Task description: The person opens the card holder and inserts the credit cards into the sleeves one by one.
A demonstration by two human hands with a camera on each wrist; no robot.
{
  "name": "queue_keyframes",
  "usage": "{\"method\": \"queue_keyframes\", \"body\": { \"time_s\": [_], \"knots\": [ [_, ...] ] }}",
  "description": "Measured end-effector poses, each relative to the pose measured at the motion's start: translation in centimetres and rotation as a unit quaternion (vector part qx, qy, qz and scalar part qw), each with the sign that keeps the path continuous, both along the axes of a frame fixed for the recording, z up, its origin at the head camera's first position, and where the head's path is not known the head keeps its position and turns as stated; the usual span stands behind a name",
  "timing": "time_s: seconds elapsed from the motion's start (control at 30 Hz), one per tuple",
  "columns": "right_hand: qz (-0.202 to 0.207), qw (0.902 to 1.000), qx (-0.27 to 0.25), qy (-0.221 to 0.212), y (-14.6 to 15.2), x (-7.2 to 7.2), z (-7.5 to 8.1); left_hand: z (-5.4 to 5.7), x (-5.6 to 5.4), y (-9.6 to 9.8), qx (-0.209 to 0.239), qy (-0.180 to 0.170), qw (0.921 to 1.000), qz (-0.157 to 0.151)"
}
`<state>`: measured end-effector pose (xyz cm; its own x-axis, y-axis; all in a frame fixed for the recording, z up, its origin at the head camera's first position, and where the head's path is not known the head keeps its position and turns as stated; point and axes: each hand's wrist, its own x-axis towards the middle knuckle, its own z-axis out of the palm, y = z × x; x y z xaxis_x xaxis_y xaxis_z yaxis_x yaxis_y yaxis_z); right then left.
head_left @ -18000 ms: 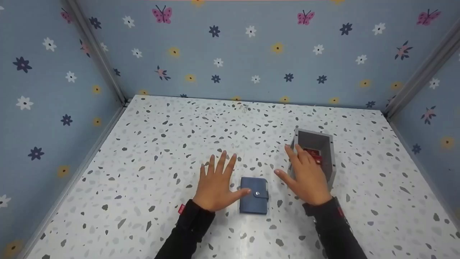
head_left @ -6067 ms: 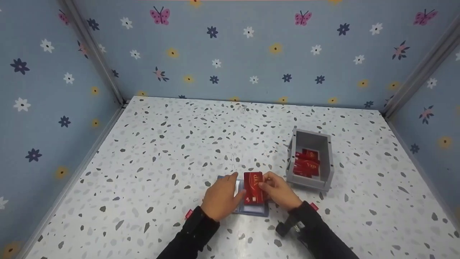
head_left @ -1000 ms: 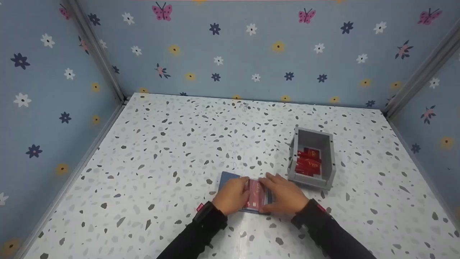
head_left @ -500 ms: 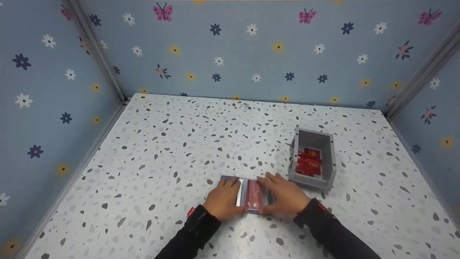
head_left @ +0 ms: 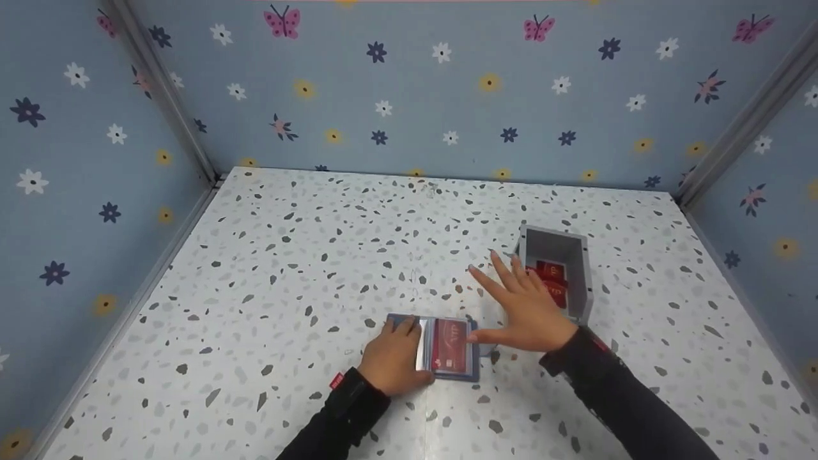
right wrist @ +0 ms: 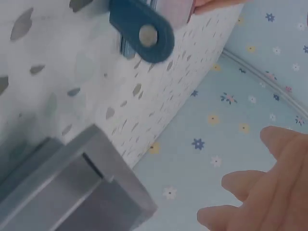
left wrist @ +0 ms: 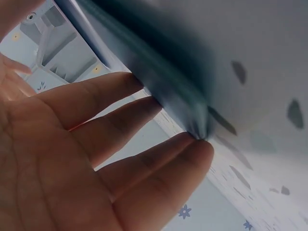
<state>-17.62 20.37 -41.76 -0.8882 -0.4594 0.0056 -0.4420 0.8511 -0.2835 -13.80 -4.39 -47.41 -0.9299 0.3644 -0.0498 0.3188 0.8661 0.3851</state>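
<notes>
A blue card holder lies opened out on the speckled table. Behind the clear sleeve of its right side sits a red VIP card. My left hand rests over the left cover, and in the left wrist view its fingertips touch the holder's edge. Fingers spread, my right hand hovers between the holder and a grey bin, holding nothing. Several red cards lie inside the bin, partly hidden by that hand. The right wrist view shows the holder's snap strap sticking out.
Blue flowered panels wall in the table at the back and both sides. Close to the right hand, the bin's grey corner rises from the tabletop in the right wrist view.
The holder, closed at first, has been opened, and the card pinched earlier now lies in its sleeve. Over the last half second my right hand has left the holder, moving up and right.
</notes>
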Motion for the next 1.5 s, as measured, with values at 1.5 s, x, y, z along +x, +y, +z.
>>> {"method": "queue_keyframes", "body": {
  "time_s": [1.5],
  "knots": [
    [-0.145,0.9665,0.092,-0.191,5.6,-9.7,0.8,-0.3,0.1,-0.2,-0.005,0.002,1.0,-0.003]
  ]
}}
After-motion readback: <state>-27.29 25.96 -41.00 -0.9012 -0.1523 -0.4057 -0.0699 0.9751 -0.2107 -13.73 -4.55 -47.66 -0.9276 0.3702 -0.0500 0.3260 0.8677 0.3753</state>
